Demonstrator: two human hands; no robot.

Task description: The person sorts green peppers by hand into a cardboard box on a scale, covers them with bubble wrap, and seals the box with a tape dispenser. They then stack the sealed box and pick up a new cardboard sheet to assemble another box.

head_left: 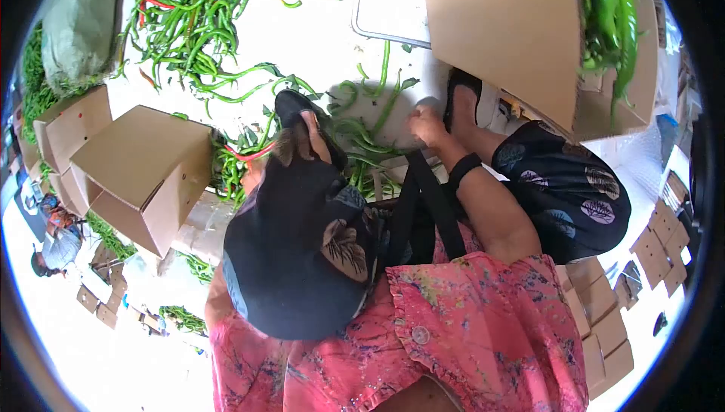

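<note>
My right hand [427,126], with a black band [464,169] on the wrist, is over the white floor beside my right shoe. Its fingers look curled in; whatever they may hold is hidden. Close to its left are green chili peppers [388,107], with more between my feet. My left hand [252,175] is partly covered by my left knee and reaches down at a small heap of green peppers [229,164]. A red chili pepper [252,154] lies just above that hand. Its fingers cannot be made out.
A big pile of green peppers [204,23] spreads ahead. At right stands a cardboard box [502,34] with peppers [610,19] at its opening. An open carton [143,157] and a pale green sack [81,23] are at left. A metal-edged white panel [393,0] lies ahead.
</note>
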